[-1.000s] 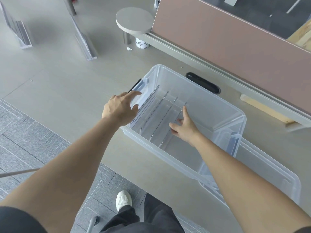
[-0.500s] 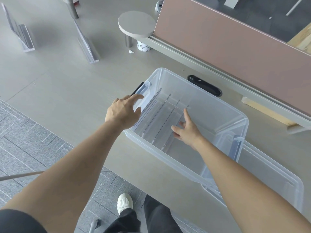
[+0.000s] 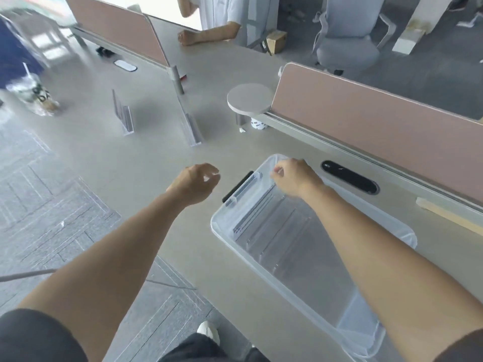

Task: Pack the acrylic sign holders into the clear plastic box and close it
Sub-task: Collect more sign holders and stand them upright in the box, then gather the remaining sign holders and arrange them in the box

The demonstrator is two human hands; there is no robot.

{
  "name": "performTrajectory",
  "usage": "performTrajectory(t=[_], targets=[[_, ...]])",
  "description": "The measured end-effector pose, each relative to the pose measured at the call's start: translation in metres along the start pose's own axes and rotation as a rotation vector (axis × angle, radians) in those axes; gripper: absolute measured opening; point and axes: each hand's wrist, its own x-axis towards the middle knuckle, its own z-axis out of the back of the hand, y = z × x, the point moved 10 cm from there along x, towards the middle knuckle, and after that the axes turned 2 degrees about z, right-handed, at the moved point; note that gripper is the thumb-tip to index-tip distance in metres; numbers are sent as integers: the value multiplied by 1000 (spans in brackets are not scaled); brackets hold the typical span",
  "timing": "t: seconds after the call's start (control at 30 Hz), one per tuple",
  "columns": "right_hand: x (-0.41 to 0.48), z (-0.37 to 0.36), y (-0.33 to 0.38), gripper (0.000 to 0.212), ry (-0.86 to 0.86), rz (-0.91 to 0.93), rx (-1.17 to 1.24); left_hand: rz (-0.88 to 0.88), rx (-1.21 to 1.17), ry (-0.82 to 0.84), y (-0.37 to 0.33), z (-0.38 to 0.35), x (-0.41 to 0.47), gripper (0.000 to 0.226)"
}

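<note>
The clear plastic box [image 3: 224, 231] stands open on the grey desk, with several acrylic sign holders [image 3: 264, 218] lying inside at its far end. My right hand [image 3: 292, 178] hovers over the box's far rim, fingers loosely curled, holding nothing. My left hand [image 3: 196, 181] is above the desk just left of the box, fingers apart and empty. Two more acrylic sign holders stand on the desk farther away: one [image 3: 122, 116] at the left and one [image 3: 192, 129] nearer the middle.
A pink divider panel [image 3: 366, 121] with a round grey shelf [image 3: 248, 99] runs behind the box. A black cable slot [image 3: 350, 177] lies beside the box. A drink in a plastic bag [image 3: 36, 97] stands at far left. Another person [image 3: 219, 19] sits across the desk.
Both hands have lifted away from the holders inside the box and moved toward the far end. My view has tilted up, showing more of the desk and the two standing holders.
</note>
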Motion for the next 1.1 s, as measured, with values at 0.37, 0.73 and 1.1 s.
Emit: performTrajectory(t=[0.37,0.73,1.1], targets=[[141,-24,138,25,32,128,46,290,-329,-125,116,56,96,27],[359,-96,206,26,104,-34,-92,341,-319,30,189,17,263,56],[524,-152,230,60,230,-45,8,272,-256,25,177,-17,335,76]])
